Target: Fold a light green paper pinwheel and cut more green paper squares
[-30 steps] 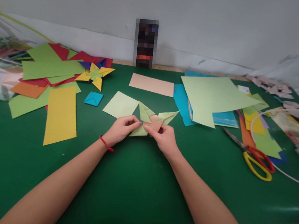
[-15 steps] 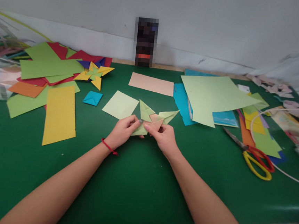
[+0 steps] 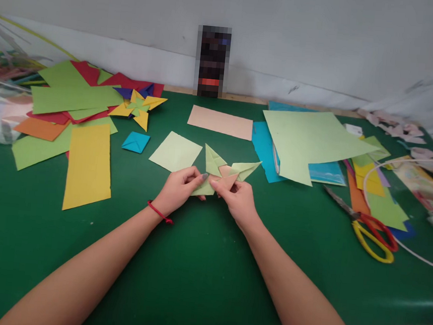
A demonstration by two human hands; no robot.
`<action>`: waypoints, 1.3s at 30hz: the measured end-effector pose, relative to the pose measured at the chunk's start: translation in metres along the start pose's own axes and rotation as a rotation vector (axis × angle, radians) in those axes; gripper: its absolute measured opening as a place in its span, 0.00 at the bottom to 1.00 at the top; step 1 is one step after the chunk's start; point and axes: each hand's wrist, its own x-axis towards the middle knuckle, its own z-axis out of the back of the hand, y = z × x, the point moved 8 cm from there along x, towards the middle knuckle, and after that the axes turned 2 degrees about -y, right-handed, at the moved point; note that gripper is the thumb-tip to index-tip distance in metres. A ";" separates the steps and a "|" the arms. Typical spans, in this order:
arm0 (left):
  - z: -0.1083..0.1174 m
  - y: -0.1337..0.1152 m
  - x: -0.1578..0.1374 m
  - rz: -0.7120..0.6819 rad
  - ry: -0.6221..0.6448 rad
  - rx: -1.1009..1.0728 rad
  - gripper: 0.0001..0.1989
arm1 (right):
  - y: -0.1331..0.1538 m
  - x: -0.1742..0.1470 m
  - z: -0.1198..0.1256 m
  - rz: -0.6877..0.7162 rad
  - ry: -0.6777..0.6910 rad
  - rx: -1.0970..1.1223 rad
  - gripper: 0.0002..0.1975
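Between my two hands, above the green table [image 3: 207,273], is a folded paper star [image 3: 228,172] in pale green with a peach middle. My left hand [image 3: 179,188] pinches its lower left part, thumb on top. On the right side, my right hand [image 3: 239,201] is closed on the peach part near the centre, its thumb pressing down and its other fingers mostly hidden underneath. Just behind my left hand lies a pale green paper square [image 3: 175,152]. Farther left are a small folded blue paper [image 3: 136,142] and a finished-looking yellow and green paper star [image 3: 138,108].
Scissors [image 3: 363,221] with red and yellow handles lie at the right. Large pale green paper [image 3: 309,140] covers blue sheets behind them. A peach strip [image 3: 220,122] rests at the back. A yellow sheet [image 3: 89,166] and piled coloured papers [image 3: 66,96] are at the left. A pixelated dark object [image 3: 212,61] stands against the wall.
Both hands keep their hold on the paper star, which has turned or shifted very slightly. The whole view has moved a little; the things on the table stay in place.
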 end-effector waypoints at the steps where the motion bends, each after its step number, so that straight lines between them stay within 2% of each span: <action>1: -0.001 -0.001 0.000 -0.004 0.013 -0.021 0.14 | 0.000 0.000 0.001 0.004 -0.013 0.006 0.16; 6: -0.005 -0.002 -0.001 -0.009 0.071 -0.027 0.12 | 0.000 0.002 0.008 0.011 -0.082 0.028 0.17; 11: -0.005 0.002 -0.002 0.030 0.083 -0.008 0.12 | 0.000 0.002 0.008 -0.004 -0.089 0.028 0.17; 17: -0.005 0.005 -0.002 0.062 0.082 0.005 0.13 | -0.001 0.001 0.007 -0.005 -0.089 0.070 0.15; 22: -0.001 0.005 -0.002 0.056 0.031 0.033 0.15 | -0.004 0.002 0.006 -0.016 -0.083 0.128 0.16; 28: 0.005 0.000 0.002 -0.010 -0.041 -0.205 0.20 | -0.008 0.008 0.009 -0.030 -0.066 0.326 0.14; 32: 0.004 0.002 0.003 0.008 -0.033 -0.287 0.20 | 0.003 0.010 0.016 0.112 -0.077 0.384 0.13; 36: 0.003 0.002 0.002 0.019 -0.007 -0.290 0.20 | 0.027 0.001 0.019 0.350 -0.051 0.250 0.09; 39: -0.002 0.002 0.001 0.047 0.084 -0.234 0.24 | 0.036 -0.007 0.011 0.383 0.015 0.136 0.12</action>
